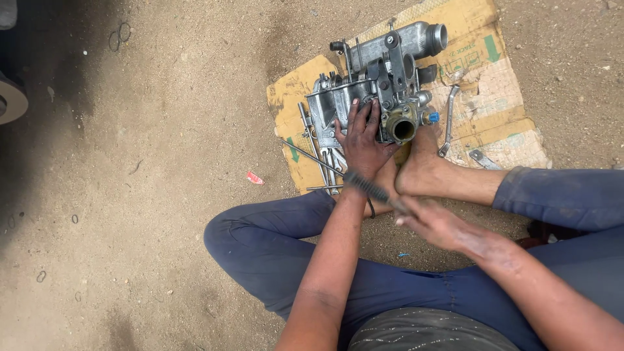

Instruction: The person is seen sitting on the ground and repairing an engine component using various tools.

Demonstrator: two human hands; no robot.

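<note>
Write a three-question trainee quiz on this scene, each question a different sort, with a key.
1. True or false: the left hand lies flat on the metal engine part.
2. What does the right hand grip? A) a red rag B) a long thin tool with a ribbed dark handle C) a bottle
3. Fill in: the engine part sits on a sheet of ____ laid on the dirt ground.

Key: 1 true; 2 B; 3 cardboard. A wrench also lies on that sheet, right of the part, beside the bare foot.
</note>
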